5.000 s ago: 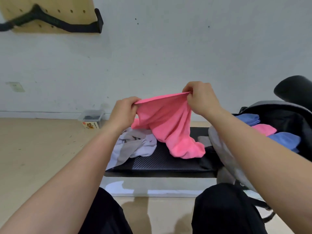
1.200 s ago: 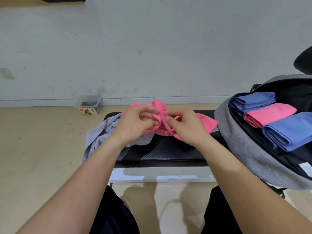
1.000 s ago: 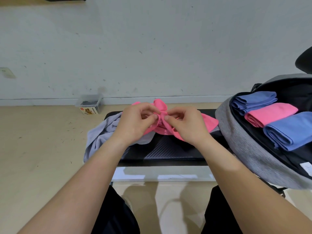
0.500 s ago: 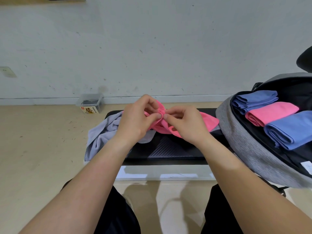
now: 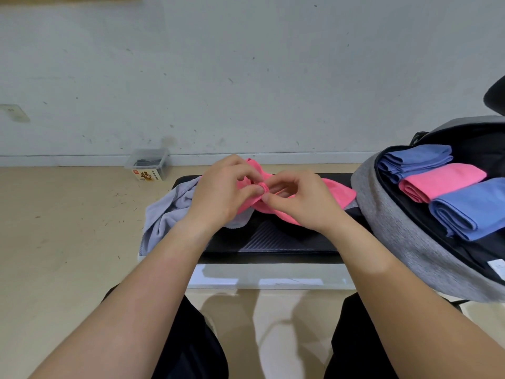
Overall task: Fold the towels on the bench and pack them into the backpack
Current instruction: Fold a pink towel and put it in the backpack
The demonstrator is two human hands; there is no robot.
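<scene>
A pink towel [image 5: 337, 191] lies bunched on the black bench [image 5: 273, 239]. My left hand [image 5: 221, 195] and my right hand [image 5: 303, 203] meet over the middle of it, both pinching the same bit of its edge between thumb and fingers. A crumpled grey towel [image 5: 164, 214] hangs off the bench's left end, partly under my left wrist. At the right an open grey backpack [image 5: 404, 236] leans toward me, with two folded blue towels [image 5: 415, 160] [image 5: 472, 206] and a folded pink towel [image 5: 442, 181] inside.
A small clear plastic box [image 5: 149, 165] with a label stands on the wooden floor by the white wall, left of the bench. A dark rounded object [image 5: 496, 95] shows at the right edge. My knees in black trousers are below the bench.
Five seconds ago I held the pink towel stretched up between both hands. It has since come down onto the bench, and my hands have closed together on one spot of its edge.
</scene>
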